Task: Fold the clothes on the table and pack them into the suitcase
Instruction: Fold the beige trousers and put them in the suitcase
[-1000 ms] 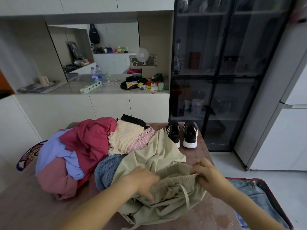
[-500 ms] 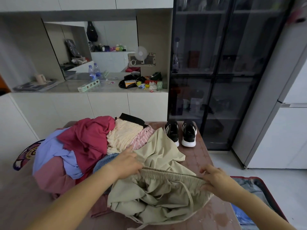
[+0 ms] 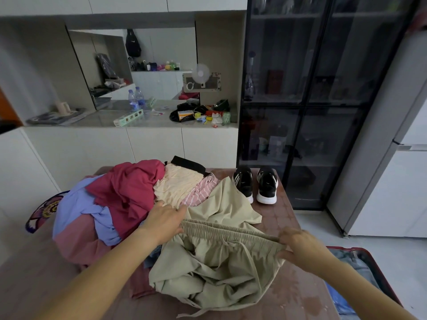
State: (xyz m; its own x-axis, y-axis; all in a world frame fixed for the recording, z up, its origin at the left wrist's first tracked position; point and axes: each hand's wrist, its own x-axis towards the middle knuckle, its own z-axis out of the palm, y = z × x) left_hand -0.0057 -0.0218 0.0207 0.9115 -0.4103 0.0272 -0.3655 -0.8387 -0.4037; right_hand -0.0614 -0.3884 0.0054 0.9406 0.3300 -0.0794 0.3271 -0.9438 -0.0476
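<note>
- Your beige trousers (image 3: 215, 269) lie bunched on the near middle of the table (image 3: 288, 296), legs crumpled under the waistband (image 3: 228, 232).
- Your left hand (image 3: 165, 221) holds the waistband's left end, thumb tucked beneath it. Your right hand (image 3: 298, 245) pinches the right end, fingers curled over the elastic. The band is stretched nearly straight between them.
- The cloth looks thin, light and quite limp. It will likely sag and fold on itself wherever you are not holding it, so do not expect it to keep a shape.
- The gathered elastic is the firmest part and probably the best grip. Holding it at both side seams, as you do now, should let the legs hang and shake out.
- A drawstring (image 3: 250, 257) dangles loose from the waistband. It may snag or trail, so tuck it inside before you fold.
- The fabric seems smooth, so it should slide easily over the table top. Press it flat with open palms instead of dragging it.
- The pile of clothes (image 3: 124, 192) fills the table's left half and touches the trousers. Lifting them clear would avoid pulling other pieces along.
- The suitcase (image 3: 360, 262) lies open on the floor off the table's near right edge.
</note>
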